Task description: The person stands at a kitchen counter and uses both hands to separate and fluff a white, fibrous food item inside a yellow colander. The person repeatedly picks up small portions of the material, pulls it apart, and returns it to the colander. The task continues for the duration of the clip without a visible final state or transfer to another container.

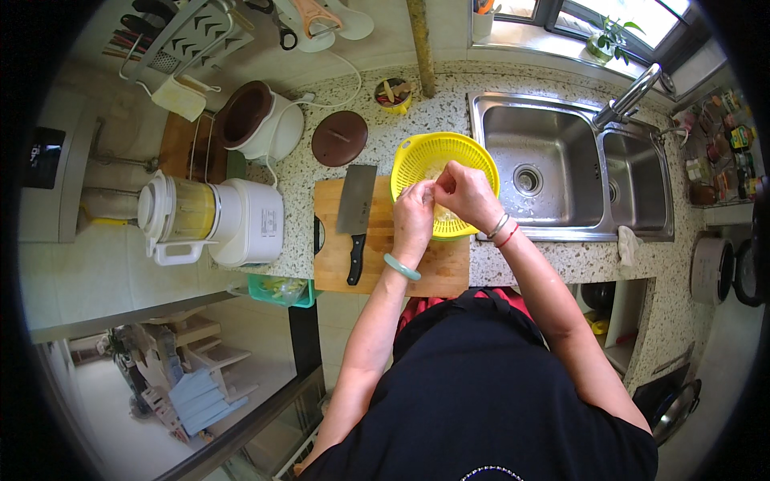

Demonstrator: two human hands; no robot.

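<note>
Both my hands meet over a yellow plastic colander, fingertips close together. My left hand, with a green bangle at its wrist, has its fingers pinched. My right hand is closed too, thumb and forefinger pressed together. Whatever they pinch is too small to make out. Pale, whitish bits lie in the colander, partly hidden by my hands. The colander stands partly over a wooden cutting board. On the board's left part lies a cleaver with a black handle.
A double steel sink with a faucet is on the right. Left of the board stand a white blender and a white pot with a brown inner bowl. A brown lid and a small yellow container sit behind the board.
</note>
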